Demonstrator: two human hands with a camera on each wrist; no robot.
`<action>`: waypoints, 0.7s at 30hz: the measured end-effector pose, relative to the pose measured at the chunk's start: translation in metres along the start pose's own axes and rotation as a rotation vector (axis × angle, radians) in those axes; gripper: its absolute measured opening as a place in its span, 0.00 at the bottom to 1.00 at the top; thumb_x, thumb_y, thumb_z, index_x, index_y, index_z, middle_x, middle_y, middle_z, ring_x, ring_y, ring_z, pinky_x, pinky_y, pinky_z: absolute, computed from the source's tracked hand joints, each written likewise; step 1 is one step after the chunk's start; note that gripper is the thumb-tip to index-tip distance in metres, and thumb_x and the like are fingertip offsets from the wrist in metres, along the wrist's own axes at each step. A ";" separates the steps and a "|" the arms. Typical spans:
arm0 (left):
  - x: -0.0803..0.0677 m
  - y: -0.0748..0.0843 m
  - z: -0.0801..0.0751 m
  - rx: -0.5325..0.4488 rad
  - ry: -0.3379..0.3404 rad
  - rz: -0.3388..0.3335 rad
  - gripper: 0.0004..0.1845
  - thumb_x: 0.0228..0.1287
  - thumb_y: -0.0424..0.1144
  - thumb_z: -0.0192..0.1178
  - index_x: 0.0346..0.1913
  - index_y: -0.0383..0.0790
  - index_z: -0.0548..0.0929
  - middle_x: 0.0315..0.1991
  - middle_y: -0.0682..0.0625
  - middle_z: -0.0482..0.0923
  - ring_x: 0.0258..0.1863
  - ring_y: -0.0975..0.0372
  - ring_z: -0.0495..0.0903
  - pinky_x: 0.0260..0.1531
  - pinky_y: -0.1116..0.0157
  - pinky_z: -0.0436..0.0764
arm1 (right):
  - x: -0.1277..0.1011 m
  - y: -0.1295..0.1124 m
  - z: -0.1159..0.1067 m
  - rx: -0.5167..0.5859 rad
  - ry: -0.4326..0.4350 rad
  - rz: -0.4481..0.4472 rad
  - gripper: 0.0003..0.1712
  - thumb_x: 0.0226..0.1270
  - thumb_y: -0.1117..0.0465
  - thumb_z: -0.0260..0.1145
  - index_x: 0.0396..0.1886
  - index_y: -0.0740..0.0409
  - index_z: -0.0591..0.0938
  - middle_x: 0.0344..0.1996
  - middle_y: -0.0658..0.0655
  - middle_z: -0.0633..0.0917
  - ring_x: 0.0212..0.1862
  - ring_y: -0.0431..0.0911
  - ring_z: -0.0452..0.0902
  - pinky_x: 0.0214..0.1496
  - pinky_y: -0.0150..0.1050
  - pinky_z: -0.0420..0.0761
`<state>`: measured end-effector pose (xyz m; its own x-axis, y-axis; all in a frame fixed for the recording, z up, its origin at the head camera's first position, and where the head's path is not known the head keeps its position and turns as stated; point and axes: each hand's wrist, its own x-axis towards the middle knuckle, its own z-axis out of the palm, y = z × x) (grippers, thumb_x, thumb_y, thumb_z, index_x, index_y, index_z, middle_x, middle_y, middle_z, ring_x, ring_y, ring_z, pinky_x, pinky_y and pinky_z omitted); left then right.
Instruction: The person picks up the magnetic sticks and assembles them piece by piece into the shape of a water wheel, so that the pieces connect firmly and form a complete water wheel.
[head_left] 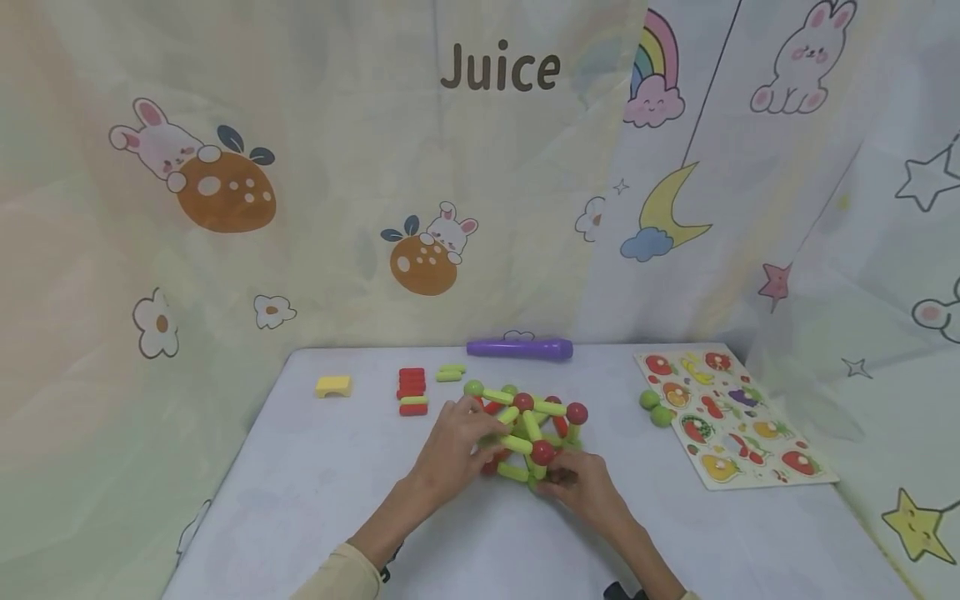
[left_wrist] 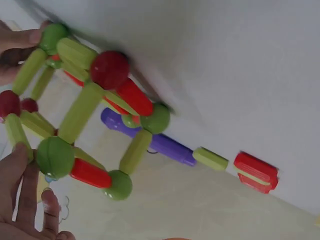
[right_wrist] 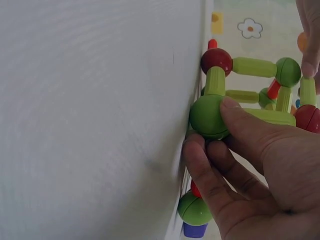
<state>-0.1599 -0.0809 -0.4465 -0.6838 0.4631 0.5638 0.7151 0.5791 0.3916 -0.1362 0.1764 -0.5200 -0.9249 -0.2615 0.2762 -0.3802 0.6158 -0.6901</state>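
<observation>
A frame of lime-green rods and red and green balls stands on the table between both hands. My left hand pinches a lime rod on its upper left side; this rod runs to a red ball. At the lower front corner, my right hand grips a green ball between thumb and fingers. Several red rods also join balls in the frame. The fingers partly cover the frame's front in the head view.
Loose red rods and lime rods lie behind to the left, near a yellow block. A purple microphone-shaped toy lies at the back edge. Two green balls touch a fruit-picture board on the right.
</observation>
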 end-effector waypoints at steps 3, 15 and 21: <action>0.001 -0.006 0.001 0.079 -0.013 0.062 0.15 0.57 0.37 0.84 0.47 0.52 0.96 0.40 0.62 0.92 0.40 0.66 0.70 0.37 0.66 0.60 | 0.001 -0.001 0.001 0.000 0.004 -0.011 0.13 0.54 0.67 0.86 0.35 0.50 0.91 0.30 0.42 0.88 0.34 0.32 0.81 0.39 0.32 0.87; 0.003 -0.005 -0.001 0.207 -0.063 0.065 0.09 0.60 0.40 0.82 0.43 0.52 0.95 0.38 0.62 0.91 0.39 0.66 0.69 0.37 0.67 0.60 | 0.007 -0.007 0.003 0.017 -0.042 0.025 0.12 0.56 0.66 0.86 0.37 0.49 0.92 0.32 0.45 0.89 0.35 0.33 0.82 0.42 0.35 0.88; -0.010 -0.007 -0.001 0.135 -0.009 -0.074 0.23 0.54 0.40 0.86 0.53 0.45 0.91 0.51 0.55 0.87 0.50 0.60 0.78 0.48 0.63 0.81 | 0.003 0.009 -0.024 0.031 -0.004 0.056 0.14 0.58 0.64 0.85 0.43 0.54 0.92 0.35 0.47 0.90 0.37 0.36 0.85 0.42 0.33 0.88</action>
<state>-0.1580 -0.0902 -0.4540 -0.7357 0.4211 0.5305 0.6368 0.6968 0.3300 -0.1432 0.1993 -0.5093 -0.9445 -0.2307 0.2340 -0.3277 0.6061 -0.7248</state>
